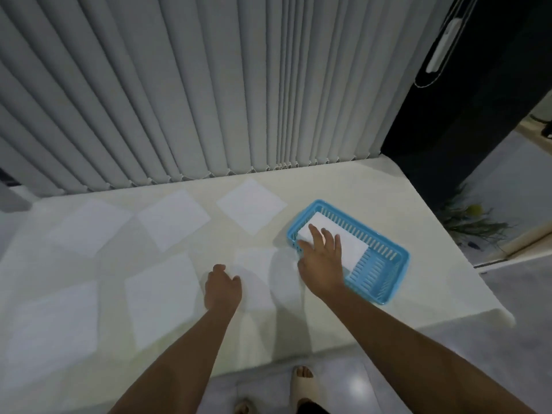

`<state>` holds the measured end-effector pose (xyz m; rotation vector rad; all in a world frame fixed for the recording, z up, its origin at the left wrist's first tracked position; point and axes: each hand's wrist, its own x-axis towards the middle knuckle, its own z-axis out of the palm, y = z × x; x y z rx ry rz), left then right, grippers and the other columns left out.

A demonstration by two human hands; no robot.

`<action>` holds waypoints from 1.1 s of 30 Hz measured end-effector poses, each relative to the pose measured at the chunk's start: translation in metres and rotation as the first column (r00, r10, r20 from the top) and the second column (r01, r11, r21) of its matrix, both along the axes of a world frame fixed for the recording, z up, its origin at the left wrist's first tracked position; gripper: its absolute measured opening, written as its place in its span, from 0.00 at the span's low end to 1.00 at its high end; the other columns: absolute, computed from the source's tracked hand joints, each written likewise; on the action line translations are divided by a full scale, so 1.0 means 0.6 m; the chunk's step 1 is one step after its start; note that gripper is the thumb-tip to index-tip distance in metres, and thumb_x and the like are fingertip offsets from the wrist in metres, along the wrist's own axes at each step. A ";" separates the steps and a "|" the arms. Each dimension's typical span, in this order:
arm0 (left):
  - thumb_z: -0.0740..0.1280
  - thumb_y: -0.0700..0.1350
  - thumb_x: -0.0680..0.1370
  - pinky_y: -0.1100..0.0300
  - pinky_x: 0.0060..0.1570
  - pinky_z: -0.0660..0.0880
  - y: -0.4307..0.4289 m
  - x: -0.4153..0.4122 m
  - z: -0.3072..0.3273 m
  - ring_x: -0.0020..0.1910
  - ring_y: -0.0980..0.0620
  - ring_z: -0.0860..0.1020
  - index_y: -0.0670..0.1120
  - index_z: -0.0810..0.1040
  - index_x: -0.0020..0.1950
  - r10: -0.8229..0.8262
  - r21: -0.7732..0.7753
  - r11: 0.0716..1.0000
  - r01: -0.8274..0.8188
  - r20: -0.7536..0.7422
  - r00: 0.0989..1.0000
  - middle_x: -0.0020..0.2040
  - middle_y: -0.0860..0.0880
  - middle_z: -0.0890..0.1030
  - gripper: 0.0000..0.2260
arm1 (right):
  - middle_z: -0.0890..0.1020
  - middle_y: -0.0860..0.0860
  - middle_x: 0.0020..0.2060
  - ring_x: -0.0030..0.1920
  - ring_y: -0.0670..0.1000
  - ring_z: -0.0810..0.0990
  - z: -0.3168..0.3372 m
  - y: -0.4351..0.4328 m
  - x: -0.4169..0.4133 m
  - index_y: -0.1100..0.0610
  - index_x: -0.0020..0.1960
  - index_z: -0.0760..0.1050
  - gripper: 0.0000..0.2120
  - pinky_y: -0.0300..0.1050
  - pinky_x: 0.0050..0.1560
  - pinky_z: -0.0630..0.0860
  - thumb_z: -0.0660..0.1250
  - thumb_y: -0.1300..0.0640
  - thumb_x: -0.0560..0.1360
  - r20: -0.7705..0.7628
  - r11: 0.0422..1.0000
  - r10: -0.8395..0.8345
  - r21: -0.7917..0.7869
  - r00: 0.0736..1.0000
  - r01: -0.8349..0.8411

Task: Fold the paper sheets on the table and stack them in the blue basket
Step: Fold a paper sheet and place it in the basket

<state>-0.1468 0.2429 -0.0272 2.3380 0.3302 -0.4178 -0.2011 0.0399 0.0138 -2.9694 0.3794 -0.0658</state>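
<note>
A blue basket [385, 258] with slotted walls sits on the right part of the table. Inside it lies a folded white paper [352, 245]. My right hand [321, 258] reaches over the basket's near-left rim, fingers spread flat on that folded paper. My left hand [222, 286] rests on the table with its fingers curled, touching the left edge of a flat paper sheet [260, 261]. Several more unfolded white sheets lie spread over the table, such as one at the back [252, 206] and one at the front left [162, 294].
The table [418, 210] is covered in a pale cloth. Grey vertical blinds [209, 85] hang along its far edge. The table's right edge drops to a floor with a plant [472, 222]. My sandalled foot [303, 383] shows below the front edge.
</note>
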 end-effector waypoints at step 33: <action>0.60 0.45 0.77 0.53 0.50 0.74 0.032 0.020 0.040 0.54 0.46 0.76 0.46 0.75 0.55 -0.448 0.353 0.843 0.406 0.042 0.893 0.52 0.47 0.79 0.10 | 0.82 0.52 0.52 0.60 0.55 0.73 -0.023 0.035 0.215 0.53 0.54 0.80 0.13 0.52 0.71 0.56 0.58 0.58 0.76 -0.240 0.665 0.715 -0.057 0.657 -0.745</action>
